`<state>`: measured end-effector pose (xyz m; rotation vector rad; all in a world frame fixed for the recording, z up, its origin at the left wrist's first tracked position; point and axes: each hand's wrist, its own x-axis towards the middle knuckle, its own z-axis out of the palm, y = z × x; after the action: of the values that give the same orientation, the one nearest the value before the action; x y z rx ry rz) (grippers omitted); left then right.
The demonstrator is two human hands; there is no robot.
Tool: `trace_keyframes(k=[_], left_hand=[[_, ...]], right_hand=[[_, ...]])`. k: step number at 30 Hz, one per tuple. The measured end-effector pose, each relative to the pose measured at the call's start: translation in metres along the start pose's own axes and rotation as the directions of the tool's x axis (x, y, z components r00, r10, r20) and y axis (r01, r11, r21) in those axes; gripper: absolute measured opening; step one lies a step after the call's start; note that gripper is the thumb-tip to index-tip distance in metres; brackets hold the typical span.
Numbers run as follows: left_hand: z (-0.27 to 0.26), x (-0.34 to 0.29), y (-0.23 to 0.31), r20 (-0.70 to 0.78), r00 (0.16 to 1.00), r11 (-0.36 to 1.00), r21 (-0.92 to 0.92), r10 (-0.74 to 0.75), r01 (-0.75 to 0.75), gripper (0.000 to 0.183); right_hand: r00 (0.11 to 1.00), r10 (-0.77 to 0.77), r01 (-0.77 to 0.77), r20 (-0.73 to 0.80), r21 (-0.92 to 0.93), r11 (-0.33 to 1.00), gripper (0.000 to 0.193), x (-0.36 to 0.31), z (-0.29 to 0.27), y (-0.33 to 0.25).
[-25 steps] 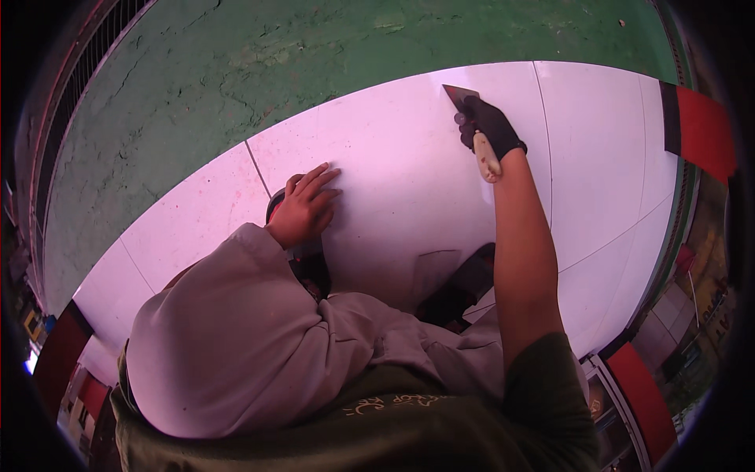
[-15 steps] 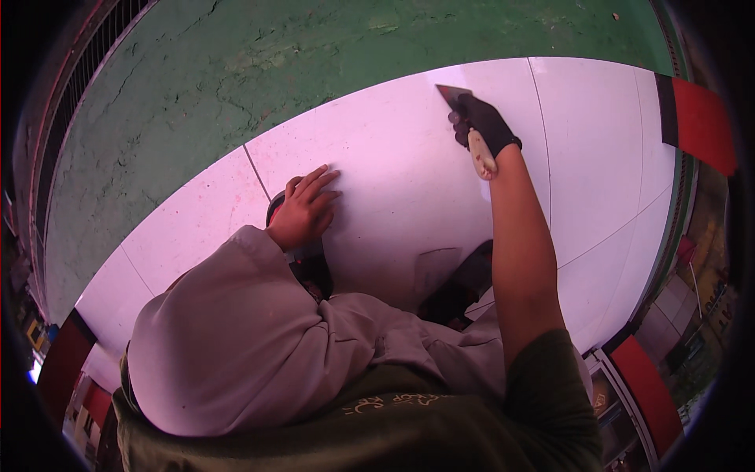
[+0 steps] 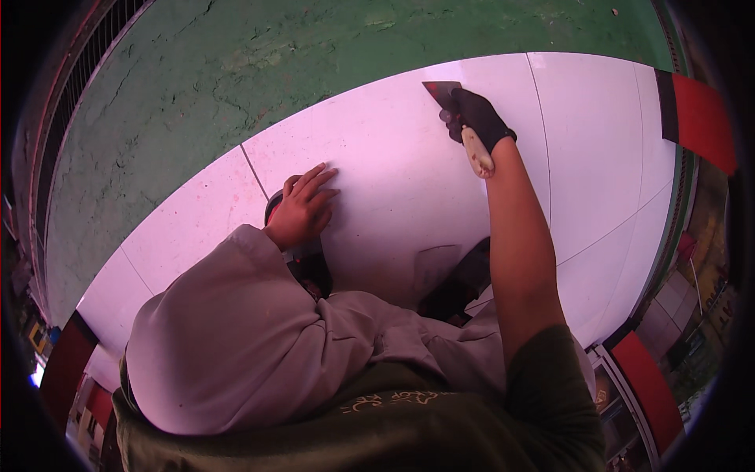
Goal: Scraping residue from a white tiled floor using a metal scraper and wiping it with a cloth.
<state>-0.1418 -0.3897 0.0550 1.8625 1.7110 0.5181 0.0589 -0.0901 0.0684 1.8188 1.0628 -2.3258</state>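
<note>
My right hand [image 3: 478, 118], in a black glove, is closed round a scraper [image 3: 476, 152] with a pale, stained handle. Its flat metal blade points up and left, by the far edge of the white tiled surface [image 3: 385, 197]. Whether the blade touches the tile I cannot tell. My left hand [image 3: 301, 206] is bare, its fingers stretched out and a little apart, with nothing held. It hovers or rests beside my bent knee, over a dark, red-lined shoe [image 3: 273, 203] that it partly hides.
Beyond the tiles lies a cracked green painted floor [image 3: 236, 79]. A dark grating [image 3: 79, 86] runs along the far left. Red and black edging [image 3: 702, 122] borders the right side. My other dark shoe [image 3: 460, 283] stands on the tiles near my right forearm.
My right hand has shifted slightly to the left and up with the scraper, and the blade has turned a little. My left hand has stayed almost in place.
</note>
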Motion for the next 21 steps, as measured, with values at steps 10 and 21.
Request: trace_keyframes(k=[10,21], left_hand=[[0.001,0.000,0.003,0.012,1.000,1.000,0.005,0.002,-0.002,0.032],[0.000,-0.001,0.004,-0.012,1.000,1.000,0.018,-0.013,0.014,0.031]], right_hand=[[0.998,-0.041,0.036,0.050,0.096,0.995,0.023,0.015,-0.016,-0.006],[0.999,-0.036,0.033,0.023,0.106,0.994,0.020,0.009,-0.011,-0.005]])
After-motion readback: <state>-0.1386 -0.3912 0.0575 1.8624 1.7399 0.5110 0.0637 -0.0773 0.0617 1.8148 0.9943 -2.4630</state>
